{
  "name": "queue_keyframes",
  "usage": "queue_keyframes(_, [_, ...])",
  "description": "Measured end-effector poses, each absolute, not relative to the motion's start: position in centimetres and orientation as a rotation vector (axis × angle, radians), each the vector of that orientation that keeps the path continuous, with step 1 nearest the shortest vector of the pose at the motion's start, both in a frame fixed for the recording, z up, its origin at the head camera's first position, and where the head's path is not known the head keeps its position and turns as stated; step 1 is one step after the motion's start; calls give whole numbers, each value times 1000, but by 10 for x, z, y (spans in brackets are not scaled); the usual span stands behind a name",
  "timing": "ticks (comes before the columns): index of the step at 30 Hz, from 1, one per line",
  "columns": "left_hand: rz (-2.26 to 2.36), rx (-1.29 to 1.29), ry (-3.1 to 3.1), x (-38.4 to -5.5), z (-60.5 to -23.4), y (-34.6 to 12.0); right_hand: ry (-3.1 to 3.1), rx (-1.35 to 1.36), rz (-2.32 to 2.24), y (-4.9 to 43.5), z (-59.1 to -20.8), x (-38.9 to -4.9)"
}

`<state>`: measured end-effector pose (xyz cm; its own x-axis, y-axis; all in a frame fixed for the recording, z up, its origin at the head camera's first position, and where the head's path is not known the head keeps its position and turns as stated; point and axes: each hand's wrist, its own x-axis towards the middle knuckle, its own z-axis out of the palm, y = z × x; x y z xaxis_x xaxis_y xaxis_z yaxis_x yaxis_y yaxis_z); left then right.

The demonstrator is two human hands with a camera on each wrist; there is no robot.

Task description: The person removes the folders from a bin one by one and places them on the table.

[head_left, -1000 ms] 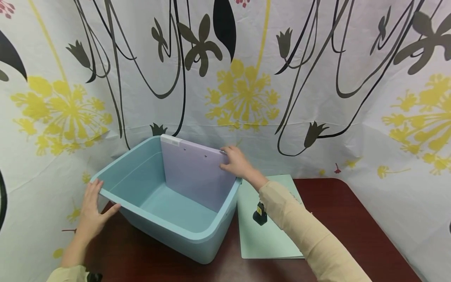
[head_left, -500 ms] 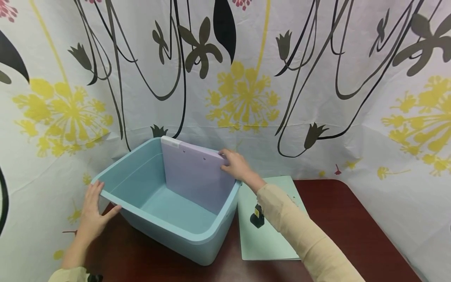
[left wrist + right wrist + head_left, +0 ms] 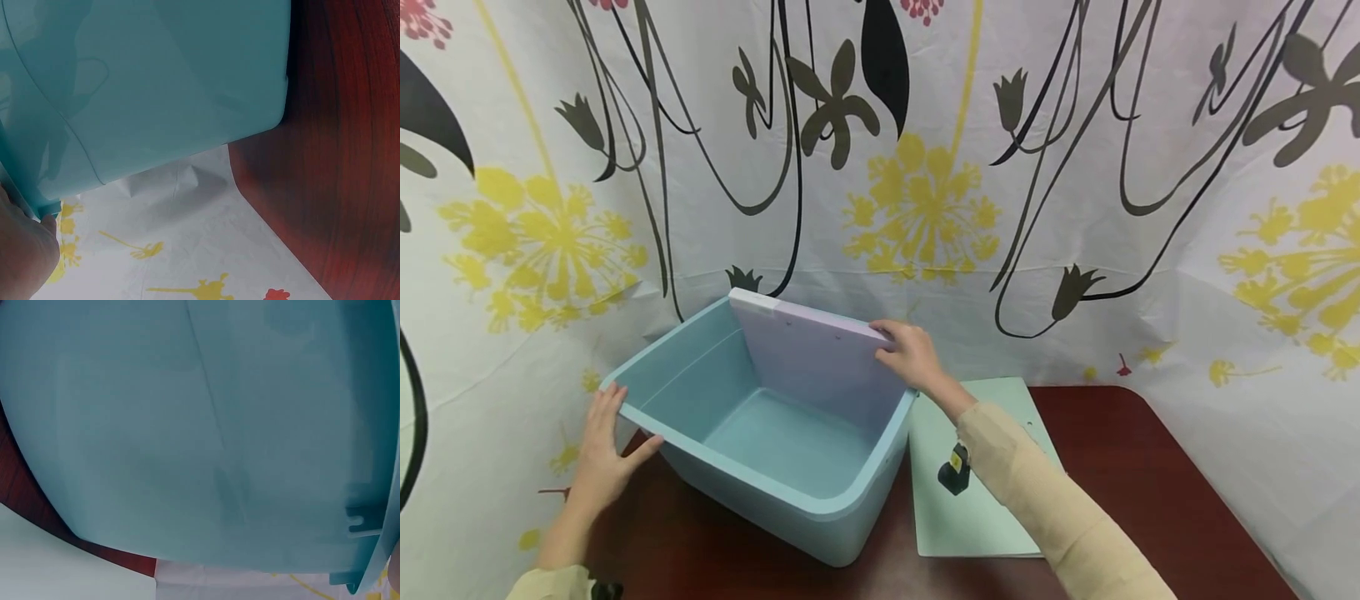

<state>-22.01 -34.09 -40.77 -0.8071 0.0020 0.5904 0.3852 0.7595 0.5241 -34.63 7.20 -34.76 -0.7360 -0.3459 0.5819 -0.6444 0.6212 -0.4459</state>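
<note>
A lilac file folder [image 3: 820,354], with a white label on its top edge and small rivets, stands tilted along the far inner wall of a light blue plastic bin [image 3: 775,487]. My right hand [image 3: 913,354] pinches the folder's top edge near its right corner, close to the bin's rim. My left hand [image 3: 602,458] grips the bin's left corner, with fingers over the rim and the thumb spread along the front. In the left wrist view, that hand [image 3: 25,256] shows at the lower left, under the rim.
A pale green folder [image 3: 947,500] lies flat on the dark red-brown table [image 3: 1120,467], right of the bin. Behind the table hangs a white floral-printed cloth [image 3: 925,100]. The right forearm and its wrist camera [image 3: 955,471] pass over the green folder.
The lilac folder's left end has shifted left and its upper edge has tipped forward in the bin. My right hand moves slightly with it; my left hand keeps its place on the rim.
</note>
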Motion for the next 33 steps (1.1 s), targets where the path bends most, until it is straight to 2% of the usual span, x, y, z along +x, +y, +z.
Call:
queue_keyframes(24, [-884, -290, -2386, -221, -409, -343, -1857, 633, 1491, 90, -306, -314])
queue_keyframes(33, [-885, -289, -2389, -221, -409, -343, -1746, 597, 1529, 93, -282, -279])
